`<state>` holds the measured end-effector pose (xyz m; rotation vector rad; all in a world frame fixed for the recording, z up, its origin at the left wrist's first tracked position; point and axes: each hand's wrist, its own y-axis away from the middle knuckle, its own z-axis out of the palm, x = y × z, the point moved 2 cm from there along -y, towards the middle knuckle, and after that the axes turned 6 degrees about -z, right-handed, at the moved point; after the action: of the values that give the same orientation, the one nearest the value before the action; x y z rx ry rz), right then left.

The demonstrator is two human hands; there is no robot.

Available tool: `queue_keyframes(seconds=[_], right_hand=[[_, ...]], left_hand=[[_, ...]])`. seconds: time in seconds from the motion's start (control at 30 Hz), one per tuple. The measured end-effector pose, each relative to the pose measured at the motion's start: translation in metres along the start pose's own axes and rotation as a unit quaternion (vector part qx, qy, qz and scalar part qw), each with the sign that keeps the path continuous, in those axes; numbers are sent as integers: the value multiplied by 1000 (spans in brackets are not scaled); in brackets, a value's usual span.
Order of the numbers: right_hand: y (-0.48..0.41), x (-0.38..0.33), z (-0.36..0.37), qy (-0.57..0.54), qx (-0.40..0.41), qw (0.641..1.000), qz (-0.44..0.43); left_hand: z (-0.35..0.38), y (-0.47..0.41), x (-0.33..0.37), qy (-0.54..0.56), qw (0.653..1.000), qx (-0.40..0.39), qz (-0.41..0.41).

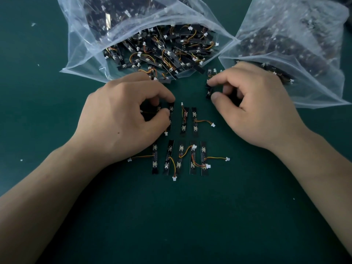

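Observation:
Small black circuit strips with orange-yellow wires and white plugs lie in two rows on the green mat. The near row (180, 159) holds several strips; the far row (184, 120) has fewer. My left hand (122, 119) pinches a strip (171, 113) at the left end of the far row, with another strip partly hidden under its fingers. My right hand (253, 103) pinches a black strip (209, 91) between thumb and forefinger, just above the mat, right of the far row.
A clear plastic bag (91, 60) full of the same strips lies open behind my left hand. A second clear bag (314, 88) with strips lies behind my right hand. Small white scraps (33, 24) dot the green mat (171, 216).

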<state>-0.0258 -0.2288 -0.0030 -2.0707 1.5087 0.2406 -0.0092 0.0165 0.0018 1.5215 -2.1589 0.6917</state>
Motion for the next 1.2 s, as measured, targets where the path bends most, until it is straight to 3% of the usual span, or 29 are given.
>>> queue_keyframes(seconds=[0.57, 0.77, 1.0, 1.2], right_hand=[[-1, 4, -1, 28, 19, 999, 38], [-2, 8, -4, -47, 82, 994, 50], [-3, 13, -7, 11, 104, 993, 55], [-2, 11, -5, -19, 112, 992, 52]], left_hand=[[2, -1, -3, -5, 1000, 7, 4], [2, -1, -3, -10, 1000, 8, 3], [1, -1, -3, -11, 1000, 10, 2], [2, -1, -3, -11, 1000, 9, 2]])
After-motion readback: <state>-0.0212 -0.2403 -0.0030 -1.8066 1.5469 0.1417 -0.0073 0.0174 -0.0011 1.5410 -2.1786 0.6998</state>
